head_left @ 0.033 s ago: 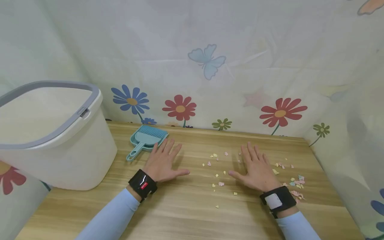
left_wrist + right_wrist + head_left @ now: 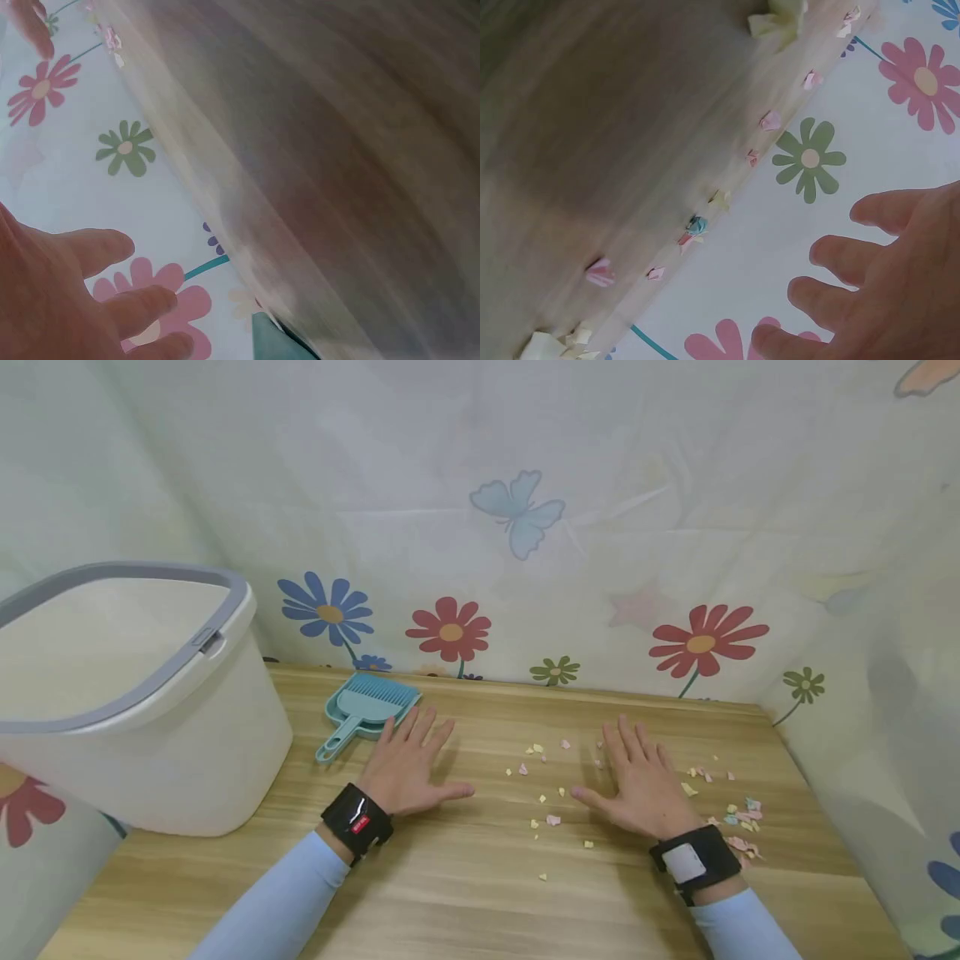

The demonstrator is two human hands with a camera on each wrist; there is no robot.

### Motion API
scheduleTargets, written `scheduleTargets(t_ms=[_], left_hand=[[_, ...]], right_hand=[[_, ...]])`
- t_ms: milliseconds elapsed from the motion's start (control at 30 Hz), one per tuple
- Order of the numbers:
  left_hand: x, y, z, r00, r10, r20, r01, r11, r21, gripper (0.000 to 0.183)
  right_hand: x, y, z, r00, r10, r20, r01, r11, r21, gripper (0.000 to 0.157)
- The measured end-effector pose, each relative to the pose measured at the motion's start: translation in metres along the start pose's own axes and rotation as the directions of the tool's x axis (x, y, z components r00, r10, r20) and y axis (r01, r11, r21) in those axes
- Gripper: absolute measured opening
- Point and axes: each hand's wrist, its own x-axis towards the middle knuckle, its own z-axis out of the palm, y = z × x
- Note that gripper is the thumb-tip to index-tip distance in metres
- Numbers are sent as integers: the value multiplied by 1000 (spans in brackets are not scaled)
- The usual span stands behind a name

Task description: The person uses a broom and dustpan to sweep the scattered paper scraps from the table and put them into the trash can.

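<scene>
My left hand is held palm down over the wooden table, fingers spread and straight, holding nothing. Just beyond its fingertips lies a blue-green dustpan with a matching small brush nested on it, the handle towards me. My right hand is likewise flat, spread and holding nothing, among scattered scraps of torn paper in pink, yellow and blue. More scraps gather to the right of that wrist. In the right wrist view, crumpled bits lie on the table past the fingers.
A tall white bin with a grey rim stands on the table's left side, its top uncovered. A white curtain printed with flowers and a butterfly hangs behind the table and along its sides.
</scene>
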Motion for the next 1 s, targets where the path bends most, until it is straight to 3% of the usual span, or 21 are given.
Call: scheduleTargets(t_ms=[633, 733, 800, 867, 900, 967, 1000], left_hand=[[1, 1, 0, 1000, -6, 6, 6, 1000, -3, 114], [0, -2, -3, 1000, -9, 15, 10, 998, -60, 112], [-2, -8, -8, 1000, -25, -14, 23, 989, -144, 102], [-6, -17, -17, 994, -87, -69, 66, 962, -265, 89], [-8, -22, -22, 986, -139, -96, 98, 934, -343, 80], [-15, -34, -31, 954, -266, -136, 164, 847, -506, 65], [-20, -40, -36, 933, -335, -133, 198, 785, -587, 60]], right_hand=[[1, 3, 0, 1000, 4, -7, -4, 1000, -9, 117], [1, 2, 1, 1000, 5, -4, -5, 1000, -8, 117], [1, 1, 1, 1000, 5, -4, -5, 1000, -4, 117], [0, 0, 0, 1000, 3, -5, -3, 1000, -3, 117], [0, 0, 0, 1000, 1, -8, -1, 1000, -2, 116], [-1, -1, -2, 1000, -4, -11, 4, 1000, -2, 115], [-1, -1, -2, 1000, -7, -15, 7, 1000, -3, 114]])
